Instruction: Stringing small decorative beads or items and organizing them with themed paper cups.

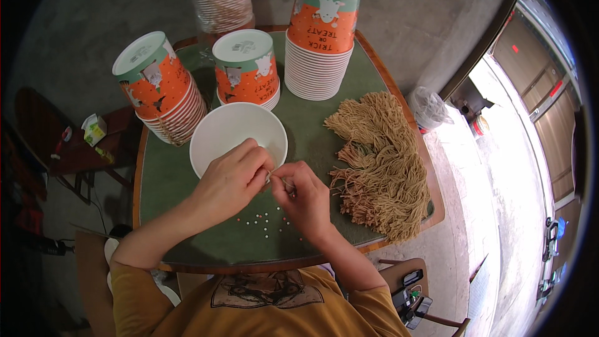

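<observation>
Two hands meet at my white paper bowl (232,130), upright and seemingly empty on the green table (324,140).
My left hand (232,181) and right hand (306,195) pinch something tiny together; upturned orange cup stacks (317,43) stand behind, tan string bundles (382,162) right.

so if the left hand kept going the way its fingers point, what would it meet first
Most likely the right hand: the left hand points rightward, its fingertips almost touching the right's beside the white bowl. Depth is hard to judge here.
</observation>
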Available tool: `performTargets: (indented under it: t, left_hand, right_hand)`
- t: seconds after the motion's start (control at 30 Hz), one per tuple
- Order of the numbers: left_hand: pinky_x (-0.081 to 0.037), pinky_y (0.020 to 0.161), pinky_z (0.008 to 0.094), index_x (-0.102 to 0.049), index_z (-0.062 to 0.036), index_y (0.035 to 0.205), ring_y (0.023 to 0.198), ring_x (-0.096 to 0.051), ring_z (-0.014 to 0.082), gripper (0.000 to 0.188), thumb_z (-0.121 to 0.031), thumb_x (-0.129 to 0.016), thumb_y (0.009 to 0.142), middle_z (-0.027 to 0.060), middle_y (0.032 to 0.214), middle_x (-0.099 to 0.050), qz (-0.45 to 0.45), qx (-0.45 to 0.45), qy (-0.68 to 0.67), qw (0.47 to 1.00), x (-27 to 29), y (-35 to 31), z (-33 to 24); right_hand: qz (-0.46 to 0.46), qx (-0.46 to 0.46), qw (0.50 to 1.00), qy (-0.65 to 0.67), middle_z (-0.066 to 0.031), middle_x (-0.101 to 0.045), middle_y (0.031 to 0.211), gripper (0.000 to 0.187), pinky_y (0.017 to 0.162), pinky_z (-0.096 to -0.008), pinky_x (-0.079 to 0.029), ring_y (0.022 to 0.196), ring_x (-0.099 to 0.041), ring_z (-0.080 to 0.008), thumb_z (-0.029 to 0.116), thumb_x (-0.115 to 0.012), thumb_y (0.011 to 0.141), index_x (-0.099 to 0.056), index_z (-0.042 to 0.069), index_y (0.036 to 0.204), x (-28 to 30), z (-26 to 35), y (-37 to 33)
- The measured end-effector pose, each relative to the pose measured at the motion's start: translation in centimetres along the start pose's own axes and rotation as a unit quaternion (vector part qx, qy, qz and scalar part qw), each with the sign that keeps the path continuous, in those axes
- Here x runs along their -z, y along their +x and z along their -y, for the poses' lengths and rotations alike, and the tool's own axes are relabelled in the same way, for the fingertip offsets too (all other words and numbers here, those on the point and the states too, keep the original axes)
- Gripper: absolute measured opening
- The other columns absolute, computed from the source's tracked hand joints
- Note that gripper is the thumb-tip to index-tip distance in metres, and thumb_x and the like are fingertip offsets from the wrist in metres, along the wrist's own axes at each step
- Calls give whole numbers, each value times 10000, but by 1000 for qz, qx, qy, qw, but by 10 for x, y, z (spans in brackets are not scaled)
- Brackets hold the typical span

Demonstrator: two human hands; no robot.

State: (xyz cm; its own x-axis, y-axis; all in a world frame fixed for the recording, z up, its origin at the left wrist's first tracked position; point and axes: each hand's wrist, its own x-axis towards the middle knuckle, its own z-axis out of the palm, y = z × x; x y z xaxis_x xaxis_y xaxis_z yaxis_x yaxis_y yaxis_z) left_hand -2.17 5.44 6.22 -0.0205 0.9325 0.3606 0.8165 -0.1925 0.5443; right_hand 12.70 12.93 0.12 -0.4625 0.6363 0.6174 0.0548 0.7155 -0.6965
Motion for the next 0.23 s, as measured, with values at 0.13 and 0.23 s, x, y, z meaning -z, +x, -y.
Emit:
performTargets:
  t: [0.13, 0.23]
  left_hand:
    - [-491, 642, 385, -527, -35, 907, 734, -605, 255, 99, 6, -596, 848, 78, 857, -548, -11, 56, -71, 996, -3, -4, 1]
    - [-493, 645, 371, -532, -34, 904, 738, -614, 208, 69, -13, -589, 872, 86, 896, -573, -5, 90, -123, 988, -2, -3, 0]
  right_hand:
    - [4, 18, 1000, -12, -42, -598, 769, 222, 518, -297, -510, 587, -618, -165, 19, -717, 783, -570, 91, 932, -1, -1, 0]
    - [-6, 41, 999, -22, -50, -602, 769, 233, 524, -299, -516, 601, -627, -175, 25, -720, 783, -567, 92, 946, -3, -2, 0]
